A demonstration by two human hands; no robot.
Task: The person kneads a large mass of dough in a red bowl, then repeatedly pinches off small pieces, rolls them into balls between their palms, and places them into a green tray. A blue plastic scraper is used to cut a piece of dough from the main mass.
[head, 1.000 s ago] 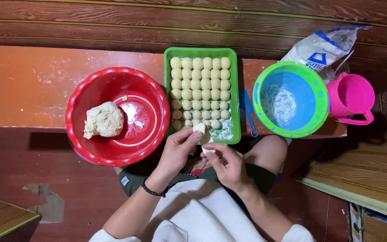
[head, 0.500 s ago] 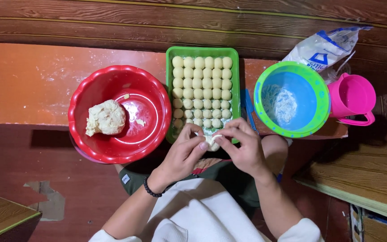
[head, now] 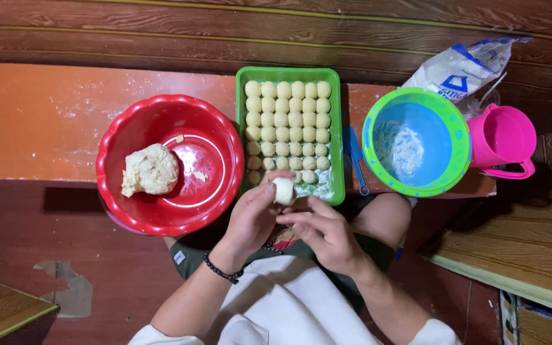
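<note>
Looking down from the head view, the left hand (head: 253, 214) cups a small pale dough ball (head: 283, 190) at its fingertips, just over the near edge of the green tray (head: 334, 134). The right hand (head: 327, 233) sits just below it, fingers loosely curled and stretched toward the ball, holding nothing that I can make out; whether a fingertip touches the dough is hard to tell.

The ball looks soft and light, a floury lump that would dent under any squeeze, so my read is that it wants cradling from beneath with fingertips round its sides, not pinching. It may be a touch sticky too.

In the tray, rows of similar dough balls (head: 287, 118) lie packed side by side, with a floury gap at the near end. To the left on the counter (head: 33, 121) stands a red bowl (head: 215, 198) with a bigger dough lump (head: 151, 170). To the right, a blue bowl with a green rim (head: 458, 153) holds flour, a pink jug (head: 503, 137) stands beside it, and a flour bag (head: 461, 67) lies behind.
</note>
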